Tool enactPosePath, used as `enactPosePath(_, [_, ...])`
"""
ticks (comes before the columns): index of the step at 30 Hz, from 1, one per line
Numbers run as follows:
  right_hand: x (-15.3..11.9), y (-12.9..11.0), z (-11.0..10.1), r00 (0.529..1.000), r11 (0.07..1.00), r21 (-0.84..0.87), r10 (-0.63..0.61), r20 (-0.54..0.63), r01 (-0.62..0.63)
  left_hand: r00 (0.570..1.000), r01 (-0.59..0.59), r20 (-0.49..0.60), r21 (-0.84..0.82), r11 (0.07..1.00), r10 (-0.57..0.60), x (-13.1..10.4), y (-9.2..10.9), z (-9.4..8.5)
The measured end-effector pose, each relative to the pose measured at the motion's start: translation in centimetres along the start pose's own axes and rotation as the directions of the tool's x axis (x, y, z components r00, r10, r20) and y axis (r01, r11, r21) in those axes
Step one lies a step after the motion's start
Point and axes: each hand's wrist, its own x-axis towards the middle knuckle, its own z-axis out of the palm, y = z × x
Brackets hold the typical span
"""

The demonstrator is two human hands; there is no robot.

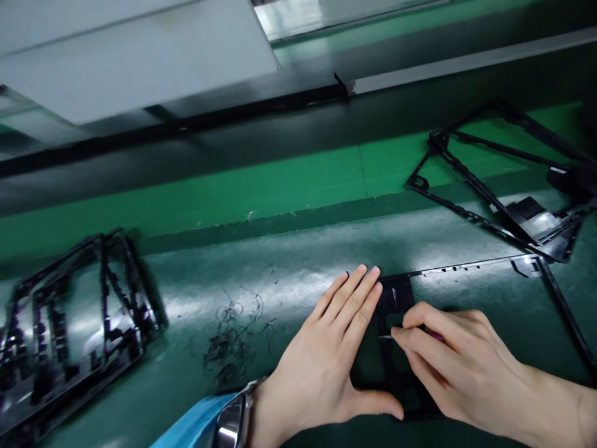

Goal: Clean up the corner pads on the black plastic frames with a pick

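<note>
A black rectangular frame (564, 311) lies on the green table in front of me, with a wider black strip crossing it near its left part. My left hand (333, 348) lies flat with fingers stretched out, over the left end of this frame. My right hand (459, 361) pinches a small tool (435, 335), whose thin metal tip touches or nearly touches the strip by an opening. Most of the tool is hidden by the fingers.
Several black frames (105, 298) are stacked at the left. More frames (466, 177) lie crossed at the back right. Thin black shavings (233, 339) are scattered left of my left hand. A white panel (153, 62) hangs over the back left, near a long dark rail (261, 111).
</note>
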Motion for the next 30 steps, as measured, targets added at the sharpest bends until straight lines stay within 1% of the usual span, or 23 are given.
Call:
enactPosePath(10, [0.29, -0.01, -0.14, 1.000, 0.999, 0.036, -0.012, 0.011, 0.011, 1.000, -0.002, -0.003, -0.008, 1.000, 0.002, -0.09, -0.10, 0.16])
enactPosePath(16, [0.11, 0.04, -0.03, 1.000, 1.000, 0.022, -0.003, -0.001, 0.004, 1.000, 0.001, 0.004, -0.009, 1.000, -0.001, -0.13, -0.08, 0.11])
enactPosePath(21, [0.07, 0.03, -0.13, 1.000, 0.999, 0.053, -0.009, 0.029, 0.007, 1.000, 0.005, 0.002, -0.004, 1.000, -0.005, -0.23, -0.09, 0.18])
enactPosePath(27, [0.18, 0.04, 0.06, 1.000, 0.999, 0.048, 0.000, 0.000, 0.000, 1.000, 0.008, -0.011, -0.007, 1.000, -0.008, -0.03, 0.03, -0.02])
enactPosePath(30, [0.13, 0.01, -0.02, 1.000, 0.998, 0.057, -0.004, 0.020, 0.003, 1.000, 0.011, -0.003, -0.019, 1.000, -0.011, -0.03, 0.05, -0.06])
